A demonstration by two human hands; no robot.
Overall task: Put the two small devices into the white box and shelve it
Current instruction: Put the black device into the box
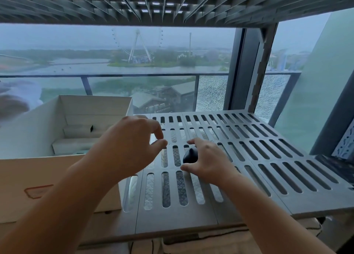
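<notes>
On the gray slotted shelf [249, 157], the right hand [206, 161] is curling its fingers around a small dark device [190, 156]. Just left, the left hand [130, 144] is hovering with fingers bent, holding nothing. Farther back left, the white box [38, 131] is sitting open

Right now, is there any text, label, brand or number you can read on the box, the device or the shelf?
No readable text anywhere in view.
Open white cardboard box: a red rounded outline mark on its front wall, no legible words.
Small dark rounded device under the right hand: no marking visible.
Grey slotted plastic shelf: none.
</notes>
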